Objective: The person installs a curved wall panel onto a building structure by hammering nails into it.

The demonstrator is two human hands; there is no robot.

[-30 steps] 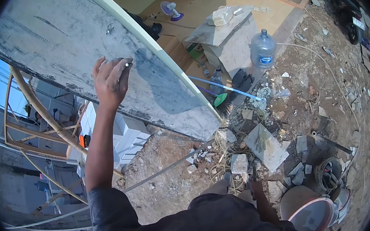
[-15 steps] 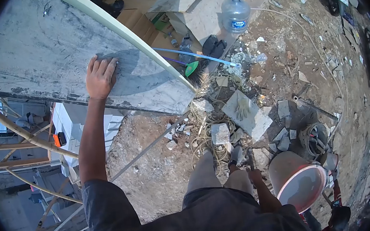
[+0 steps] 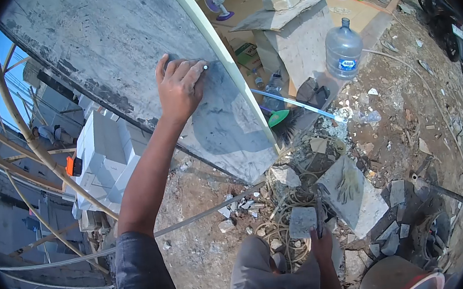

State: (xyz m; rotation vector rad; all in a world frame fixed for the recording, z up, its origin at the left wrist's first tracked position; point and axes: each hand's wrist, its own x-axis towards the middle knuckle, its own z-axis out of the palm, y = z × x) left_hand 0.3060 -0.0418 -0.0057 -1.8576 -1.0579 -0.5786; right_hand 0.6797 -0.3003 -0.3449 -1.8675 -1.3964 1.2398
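My left hand (image 3: 180, 93) rests against a grey cement-plastered wall (image 3: 120, 49), its fingers curled. A small white stick, like a cigarette (image 3: 205, 67), pokes out end-on between those fingers. Lower down, my right hand (image 3: 321, 245) is closed round a dark, narrow tool (image 3: 320, 212) held upright; seen edge-on, I cannot tell its kind. Close by that tool lie a square grey block (image 3: 303, 221) and a pale slab (image 3: 365, 204). A work glove (image 3: 348, 184) is spread on the slab.
Looped hose (image 3: 264, 228) and rubble lie by my feet. A large bucket (image 3: 389, 280) stands at lower right. Beyond the wall's edge are a green-headed broom (image 3: 278, 118) and a water jug (image 3: 344, 51). Bamboo poles (image 3: 20, 124) and white blocks (image 3: 103, 158) are at left.
The view has tilted up and shifted, so the bucket sits lower. My right hand has come forward, raising the dark tool over the rubble. My left hand stays at the wall, fingers more curled.
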